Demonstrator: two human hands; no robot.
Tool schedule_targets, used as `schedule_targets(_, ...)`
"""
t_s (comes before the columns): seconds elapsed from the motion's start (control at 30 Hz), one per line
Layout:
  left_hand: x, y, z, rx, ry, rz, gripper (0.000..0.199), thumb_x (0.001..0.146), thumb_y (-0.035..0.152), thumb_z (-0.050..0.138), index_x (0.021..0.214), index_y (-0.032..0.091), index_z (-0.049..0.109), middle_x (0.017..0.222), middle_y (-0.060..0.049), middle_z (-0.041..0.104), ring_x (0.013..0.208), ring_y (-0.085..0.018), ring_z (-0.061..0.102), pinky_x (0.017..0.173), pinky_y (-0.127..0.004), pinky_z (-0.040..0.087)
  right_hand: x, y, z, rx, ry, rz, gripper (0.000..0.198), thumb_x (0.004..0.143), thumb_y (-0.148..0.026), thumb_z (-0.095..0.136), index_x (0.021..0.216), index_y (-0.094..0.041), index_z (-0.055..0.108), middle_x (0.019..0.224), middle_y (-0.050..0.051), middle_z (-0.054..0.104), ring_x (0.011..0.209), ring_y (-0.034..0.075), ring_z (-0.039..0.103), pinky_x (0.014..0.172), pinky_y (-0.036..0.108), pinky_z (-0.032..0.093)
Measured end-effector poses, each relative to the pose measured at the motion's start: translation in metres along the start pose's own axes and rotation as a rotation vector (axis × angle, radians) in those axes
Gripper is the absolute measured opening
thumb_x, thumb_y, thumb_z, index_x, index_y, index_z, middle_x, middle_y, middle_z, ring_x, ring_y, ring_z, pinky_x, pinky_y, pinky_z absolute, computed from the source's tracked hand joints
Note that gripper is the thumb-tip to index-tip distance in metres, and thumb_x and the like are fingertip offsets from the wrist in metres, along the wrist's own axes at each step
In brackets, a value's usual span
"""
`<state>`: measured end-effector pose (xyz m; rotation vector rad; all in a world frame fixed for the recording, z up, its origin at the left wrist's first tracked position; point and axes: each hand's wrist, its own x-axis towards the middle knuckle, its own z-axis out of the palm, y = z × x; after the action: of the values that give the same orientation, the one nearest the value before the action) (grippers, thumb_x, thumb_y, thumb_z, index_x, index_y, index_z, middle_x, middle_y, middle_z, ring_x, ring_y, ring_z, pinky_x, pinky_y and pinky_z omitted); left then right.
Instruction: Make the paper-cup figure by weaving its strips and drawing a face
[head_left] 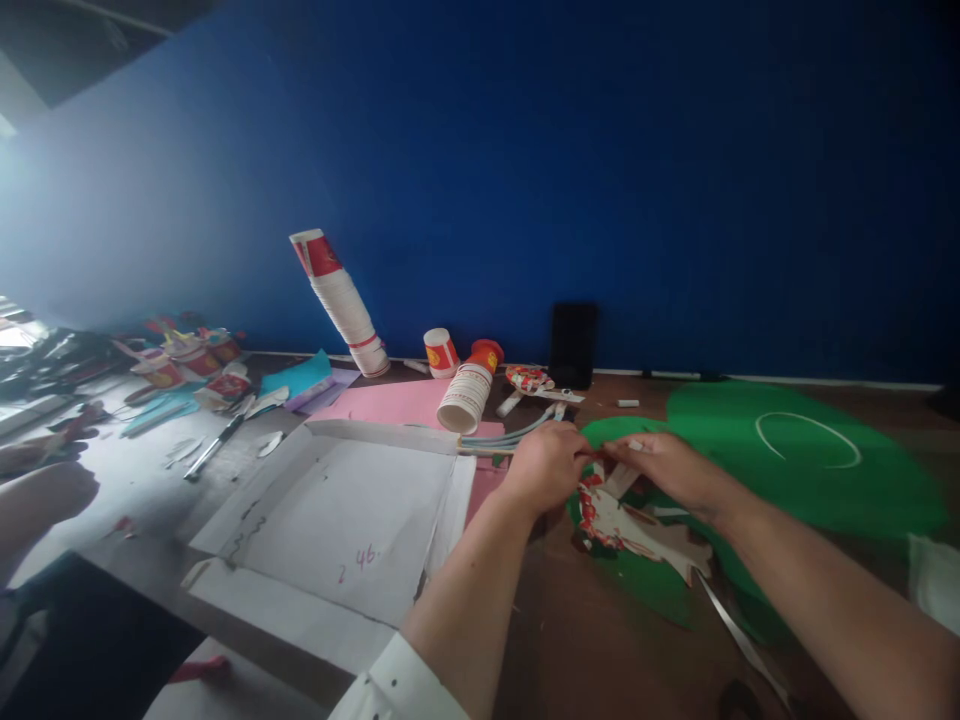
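Note:
My left hand (547, 465) is closed in a pinch, its fingertips almost meeting those of my right hand; what it grips is hidden. My right hand (664, 468) pinches a small white paper strip (619, 480) that slants down from its fingers. Just below both hands lies a cut-open paper cup (645, 535), white with red printed edges, on green paper (645, 590). A pair of scissors (739, 625) rests near my right forearm, blades pointing up toward the cut cup.
A white box lid (330, 520) with handwriting lies left of my arm. Behind it stand a leaning stack of paper cups (349, 310), a tipped stack (466, 395) and a black phone (574, 345). Green paper (795, 455) spreads right. Another person's hand (56, 495) is far left.

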<state>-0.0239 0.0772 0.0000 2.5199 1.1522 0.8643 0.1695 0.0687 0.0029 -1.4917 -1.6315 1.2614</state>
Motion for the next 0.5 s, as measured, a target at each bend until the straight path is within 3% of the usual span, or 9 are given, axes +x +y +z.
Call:
schedule_targets(0.33, 0.0001, 0.0009, 0.0021, 0.011, 0.006, 0.014, 0.014, 0.086, 0.019, 0.059, 0.082, 0.019, 0.072, 0.084, -0.002, 0.068, 0.087, -0.017, 0.06, 0.081, -0.025, 0.045, 0.0059, 0.0052, -0.0005, -0.09, 0.019, -0.013, 0.041, 0.063, -0.059, 0.072, 0.066, -0.019, 0.066, 0.047, -0.004, 0.047, 0.046, 0.01, 0.037, 0.044, 0.023, 0.026)
schedule_targets(0.5, -0.0001, 0.002, 0.0014, 0.013, -0.017, -0.005, 0.015, 0.086, 0.021, 0.059, 0.083, 0.019, 0.073, 0.084, -0.002, 0.068, 0.086, -0.016, 0.06, 0.079, -0.024, 0.046, 0.006, 0.0036, -0.0008, -0.121, 0.039, -0.049, 0.033, 0.065, -0.052, 0.07, 0.062, -0.019, 0.066, 0.051, -0.002, 0.053, 0.05, 0.011, 0.04, 0.047, 0.025, 0.029)
